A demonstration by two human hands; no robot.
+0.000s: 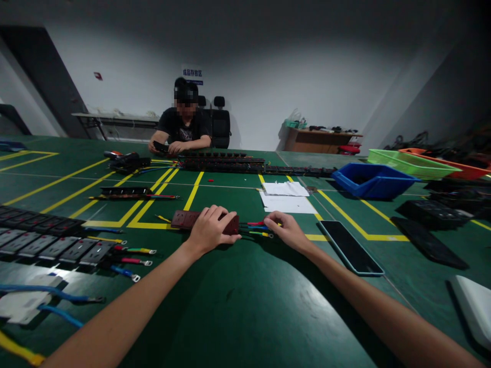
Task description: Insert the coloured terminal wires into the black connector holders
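My left hand (213, 227) is closed over the right part of a dark red socket strip (184, 220), pressing it from above on the green table. Red, blue and yellow-green wires (253, 232) come out of the strip's right end, and a short yellow wire shows at its left end. My right hand (286, 227) is closed in a pinch at the end of the red wire (256, 223). Its fingers hide the tip there. Beneath that hand the yellow-green wire ends in a metal lug (270, 235). Past my right hand lie white paper sheets (287, 203).
Grey socket strips (53, 245) with lugged wires fill the left side. A phone (351, 248) lies right of my right forearm, with a blue bin (374, 186) behind it. Across the table a person (184, 122) holds a dark piece behind a row of black strips (222, 163).
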